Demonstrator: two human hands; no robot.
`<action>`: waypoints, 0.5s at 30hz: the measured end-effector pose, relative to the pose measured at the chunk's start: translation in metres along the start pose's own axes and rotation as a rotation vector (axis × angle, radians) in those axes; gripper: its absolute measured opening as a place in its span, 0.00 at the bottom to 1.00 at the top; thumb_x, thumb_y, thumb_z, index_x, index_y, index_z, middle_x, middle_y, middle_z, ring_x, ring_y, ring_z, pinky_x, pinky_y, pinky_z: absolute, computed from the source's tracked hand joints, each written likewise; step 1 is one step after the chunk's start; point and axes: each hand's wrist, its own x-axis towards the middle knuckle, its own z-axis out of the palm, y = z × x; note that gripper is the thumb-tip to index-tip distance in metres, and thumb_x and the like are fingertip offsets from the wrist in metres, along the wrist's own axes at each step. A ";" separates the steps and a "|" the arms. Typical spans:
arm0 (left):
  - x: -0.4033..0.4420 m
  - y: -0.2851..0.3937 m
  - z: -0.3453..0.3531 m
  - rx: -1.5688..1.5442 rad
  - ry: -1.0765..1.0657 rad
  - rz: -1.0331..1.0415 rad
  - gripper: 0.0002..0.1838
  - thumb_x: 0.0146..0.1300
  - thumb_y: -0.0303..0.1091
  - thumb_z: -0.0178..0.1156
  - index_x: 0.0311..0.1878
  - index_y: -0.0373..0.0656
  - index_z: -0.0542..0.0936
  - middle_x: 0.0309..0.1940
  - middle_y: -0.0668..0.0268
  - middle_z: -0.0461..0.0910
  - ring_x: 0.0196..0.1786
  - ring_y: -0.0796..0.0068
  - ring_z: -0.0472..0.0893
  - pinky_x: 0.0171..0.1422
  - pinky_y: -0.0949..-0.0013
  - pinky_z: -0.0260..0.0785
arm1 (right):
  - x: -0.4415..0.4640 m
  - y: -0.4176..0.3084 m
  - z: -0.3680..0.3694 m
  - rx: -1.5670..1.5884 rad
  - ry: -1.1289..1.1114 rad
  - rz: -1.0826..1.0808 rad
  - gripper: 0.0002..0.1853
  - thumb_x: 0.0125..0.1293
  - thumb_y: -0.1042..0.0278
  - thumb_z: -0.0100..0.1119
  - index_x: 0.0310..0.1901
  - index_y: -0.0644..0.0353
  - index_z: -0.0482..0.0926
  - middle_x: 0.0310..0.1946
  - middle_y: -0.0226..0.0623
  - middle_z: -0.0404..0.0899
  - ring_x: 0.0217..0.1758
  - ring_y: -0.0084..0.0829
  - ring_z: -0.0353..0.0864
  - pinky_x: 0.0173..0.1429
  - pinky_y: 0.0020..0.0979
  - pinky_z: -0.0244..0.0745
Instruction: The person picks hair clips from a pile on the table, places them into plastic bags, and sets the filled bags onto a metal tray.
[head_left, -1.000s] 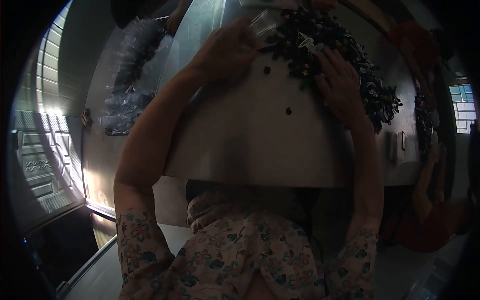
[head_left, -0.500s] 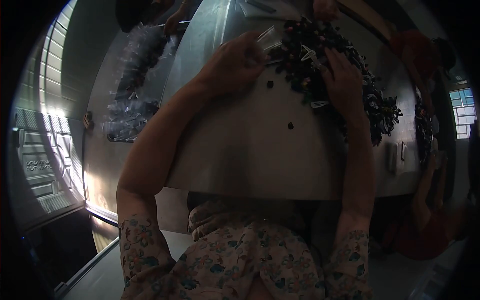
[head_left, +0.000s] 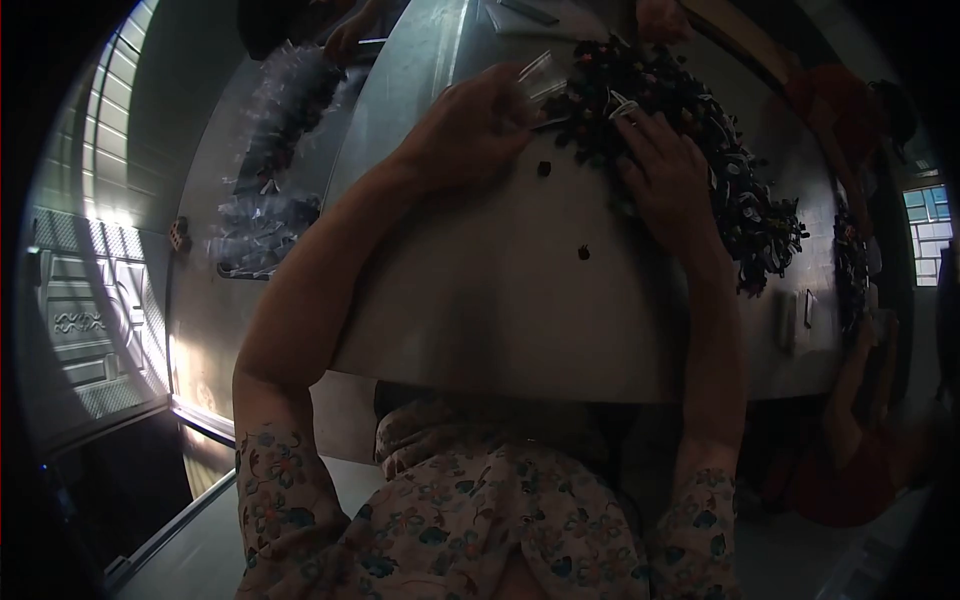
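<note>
My left hand [head_left: 475,122] is closed at the left side of a pile of small dark pieces [head_left: 650,75]. A clear plastic packet [head_left: 543,77] sticks out from its fingers. My right hand [head_left: 665,170] lies over the near side of the pile, palm down with its fingers stretched out. Its fingertips reach a pale, loop-shaped clip [head_left: 622,105] on top of the pile; whether they grip it I cannot tell. Two loose dark pieces, one higher [head_left: 544,168] and one lower [head_left: 584,252], lie on the table between my arms.
The metal table [head_left: 480,330] has a curved near edge. To the left, a tray [head_left: 250,272] holds many clear packets, with another person's hand [head_left: 345,40] above it. A co-worker's hand [head_left: 662,20] is beyond the pile. On the right sits a person in red [head_left: 850,480].
My right hand has moved slightly left and down, its fingertips now at the pale clip. My left hand stays in nearly the same place with the packet.
</note>
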 end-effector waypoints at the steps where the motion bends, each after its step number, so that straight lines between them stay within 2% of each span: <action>1: 0.000 -0.001 0.000 0.001 -0.003 -0.002 0.13 0.60 0.26 0.67 0.46 0.39 0.75 0.39 0.68 0.80 0.47 0.79 0.79 0.58 0.69 0.73 | 0.001 0.000 0.000 0.003 0.000 0.002 0.24 0.74 0.56 0.50 0.70 0.46 0.70 0.72 0.39 0.66 0.78 0.40 0.59 0.78 0.50 0.49; 3: 0.000 -0.002 0.000 0.054 0.000 0.029 0.14 0.61 0.26 0.67 0.47 0.40 0.75 0.39 0.68 0.80 0.46 0.79 0.79 0.57 0.69 0.74 | 0.006 0.003 -0.001 -0.031 0.164 0.025 0.22 0.70 0.62 0.57 0.65 0.48 0.75 0.66 0.37 0.74 0.72 0.41 0.68 0.74 0.46 0.58; 4: 0.000 -0.002 0.001 0.053 0.003 0.030 0.14 0.61 0.26 0.67 0.47 0.40 0.75 0.39 0.68 0.80 0.46 0.79 0.79 0.57 0.69 0.74 | 0.008 0.003 -0.005 -0.032 0.164 0.023 0.22 0.70 0.62 0.57 0.65 0.48 0.75 0.66 0.37 0.74 0.72 0.41 0.68 0.74 0.46 0.58; 6: 0.000 -0.002 0.000 0.039 -0.007 0.024 0.15 0.61 0.26 0.67 0.48 0.39 0.74 0.38 0.68 0.80 0.45 0.80 0.78 0.56 0.69 0.74 | 0.013 0.003 -0.013 0.198 0.254 -0.027 0.18 0.63 0.68 0.64 0.56 0.51 0.82 0.53 0.33 0.82 0.60 0.39 0.77 0.66 0.41 0.67; 7: 0.000 -0.003 0.001 0.040 -0.005 0.022 0.15 0.61 0.26 0.67 0.48 0.39 0.74 0.38 0.68 0.80 0.45 0.80 0.78 0.56 0.69 0.74 | 0.013 -0.002 -0.016 0.200 0.254 -0.029 0.18 0.63 0.68 0.64 0.56 0.51 0.82 0.53 0.33 0.82 0.60 0.39 0.77 0.66 0.41 0.67; 9: 0.000 -0.005 0.002 0.008 -0.031 -0.012 0.16 0.61 0.26 0.68 0.50 0.39 0.74 0.39 0.68 0.80 0.45 0.80 0.78 0.55 0.70 0.74 | 0.012 -0.017 -0.017 0.211 0.281 -0.068 0.13 0.58 0.71 0.69 0.46 0.54 0.85 0.40 0.30 0.83 0.48 0.36 0.79 0.57 0.38 0.71; 13: -0.001 -0.006 0.005 -0.019 -0.015 -0.025 0.17 0.61 0.26 0.68 0.51 0.39 0.74 0.39 0.69 0.79 0.46 0.81 0.78 0.55 0.71 0.74 | 0.015 -0.029 -0.012 0.253 0.225 -0.032 0.09 0.57 0.70 0.69 0.41 0.55 0.86 0.36 0.30 0.81 0.46 0.36 0.78 0.55 0.37 0.72; 15: -0.001 -0.006 0.006 -0.040 -0.013 -0.045 0.19 0.61 0.26 0.68 0.53 0.39 0.74 0.39 0.70 0.79 0.46 0.82 0.78 0.54 0.71 0.74 | 0.016 -0.032 -0.008 0.257 0.236 -0.103 0.07 0.57 0.70 0.69 0.39 0.54 0.86 0.36 0.30 0.80 0.46 0.35 0.78 0.54 0.36 0.72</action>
